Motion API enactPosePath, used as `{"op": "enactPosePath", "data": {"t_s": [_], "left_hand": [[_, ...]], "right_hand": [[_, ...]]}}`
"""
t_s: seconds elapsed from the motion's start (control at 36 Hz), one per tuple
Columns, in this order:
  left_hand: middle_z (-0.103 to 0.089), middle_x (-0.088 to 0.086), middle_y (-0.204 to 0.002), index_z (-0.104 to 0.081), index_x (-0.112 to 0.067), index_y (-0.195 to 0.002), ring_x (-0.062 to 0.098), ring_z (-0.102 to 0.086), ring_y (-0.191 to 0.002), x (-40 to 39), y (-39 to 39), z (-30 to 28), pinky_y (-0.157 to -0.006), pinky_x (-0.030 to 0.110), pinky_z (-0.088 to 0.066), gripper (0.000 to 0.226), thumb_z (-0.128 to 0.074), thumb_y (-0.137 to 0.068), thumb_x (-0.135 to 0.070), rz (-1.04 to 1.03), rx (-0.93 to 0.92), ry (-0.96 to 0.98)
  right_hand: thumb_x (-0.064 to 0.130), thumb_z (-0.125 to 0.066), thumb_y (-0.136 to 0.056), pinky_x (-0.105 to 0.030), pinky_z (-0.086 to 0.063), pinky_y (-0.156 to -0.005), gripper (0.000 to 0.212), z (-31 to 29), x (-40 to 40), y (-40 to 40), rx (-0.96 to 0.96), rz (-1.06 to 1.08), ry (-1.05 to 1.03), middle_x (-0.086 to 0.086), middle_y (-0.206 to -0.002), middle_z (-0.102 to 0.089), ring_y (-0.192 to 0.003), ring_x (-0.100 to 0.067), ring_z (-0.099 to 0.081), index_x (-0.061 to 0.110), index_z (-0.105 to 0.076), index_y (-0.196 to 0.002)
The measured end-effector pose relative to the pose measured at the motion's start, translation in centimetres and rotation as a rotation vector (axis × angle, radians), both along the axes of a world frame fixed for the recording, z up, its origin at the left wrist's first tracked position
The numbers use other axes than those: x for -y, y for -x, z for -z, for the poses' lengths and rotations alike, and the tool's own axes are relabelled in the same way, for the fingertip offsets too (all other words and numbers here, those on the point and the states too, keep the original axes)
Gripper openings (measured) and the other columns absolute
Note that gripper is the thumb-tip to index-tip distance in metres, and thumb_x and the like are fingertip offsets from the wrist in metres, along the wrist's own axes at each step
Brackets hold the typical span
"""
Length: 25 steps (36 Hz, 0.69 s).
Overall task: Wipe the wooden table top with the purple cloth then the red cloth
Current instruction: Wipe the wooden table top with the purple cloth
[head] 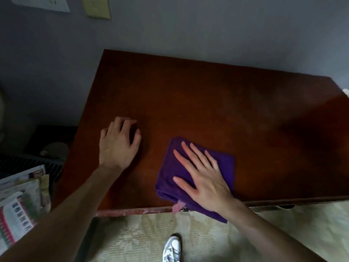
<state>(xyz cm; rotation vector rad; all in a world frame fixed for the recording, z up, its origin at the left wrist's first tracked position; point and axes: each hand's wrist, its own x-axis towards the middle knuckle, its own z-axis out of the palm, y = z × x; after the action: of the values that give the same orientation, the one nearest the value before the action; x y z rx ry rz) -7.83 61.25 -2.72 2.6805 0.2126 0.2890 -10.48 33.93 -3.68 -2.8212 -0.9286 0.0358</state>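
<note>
The dark reddish wooden table top (217, 103) fills the middle of the view. A folded purple cloth (170, 178) lies near the table's front edge, its lower corner hanging over that edge. My right hand (204, 174) presses flat on the cloth with straight, spread fingers. My left hand (119, 142) rests on the bare wood to the left of the cloth, fingers bent with the tips touching the surface, holding nothing. No red cloth is in view.
A grey wall (188, 31) runs behind the table. Printed papers (18, 210) and a dark crate (34, 163) sit to the left. Pale patterned floor (132, 239) and a white shoe (172, 248) lie below the front edge.
</note>
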Motion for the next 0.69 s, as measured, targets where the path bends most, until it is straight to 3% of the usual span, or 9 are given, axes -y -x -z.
{"op": "enactPosePath", "data": {"t_s": [0.17,0.36,0.53,0.69], "left_hand": [[-0.054,0.001,-0.13,-0.057,-0.019,-0.129,0.024,-0.054,-0.118,2.2,-1.3,0.5,-0.097,0.045,-0.041,0.045,-0.037,-0.097,-0.043,0.158,0.012,0.085],[-0.049,-0.003,-0.137,-0.052,-0.033,-0.139,0.019,-0.049,-0.127,2.4,-1.9,1.2,-0.107,0.039,-0.029,0.046,-0.034,-0.1,-0.048,0.23,-0.032,0.01],[-0.042,0.0,-0.152,-0.048,-0.04,-0.143,0.016,-0.033,-0.147,2.7,-2.2,1.4,-0.116,0.041,-0.022,0.045,-0.037,-0.1,-0.052,0.335,-0.106,-0.099],[-0.036,-0.003,-0.158,-0.042,-0.042,-0.147,0.012,-0.024,-0.151,2.7,-2.4,1.2,-0.121,0.04,-0.016,0.048,-0.034,-0.102,-0.055,0.345,-0.152,-0.12]], "right_hand": [[0.06,-0.047,-0.102,-0.044,-0.013,-0.127,0.063,-1.2,2.0,-6.3,-0.087,-0.244,0.004,0.016,-0.171,-0.008,-0.158,-0.006,-0.004,0.042,-0.027,-0.159],[0.056,-0.044,-0.105,-0.05,-0.016,-0.126,0.062,-1.2,1.7,-16.4,-0.04,-0.381,0.086,0.013,-0.172,-0.006,-0.158,-0.009,-0.004,0.039,-0.023,-0.161],[0.056,-0.04,-0.105,-0.05,-0.021,-0.124,0.06,-1.2,0.7,-25.1,0.014,-0.391,0.088,0.011,-0.172,-0.011,-0.158,-0.011,-0.01,0.037,-0.026,-0.161],[0.06,-0.032,-0.105,-0.05,-0.023,-0.122,0.06,-1.4,-0.6,-33.6,0.016,-0.354,0.099,0.012,-0.171,-0.014,-0.157,-0.013,-0.016,0.039,-0.025,-0.16]]}}
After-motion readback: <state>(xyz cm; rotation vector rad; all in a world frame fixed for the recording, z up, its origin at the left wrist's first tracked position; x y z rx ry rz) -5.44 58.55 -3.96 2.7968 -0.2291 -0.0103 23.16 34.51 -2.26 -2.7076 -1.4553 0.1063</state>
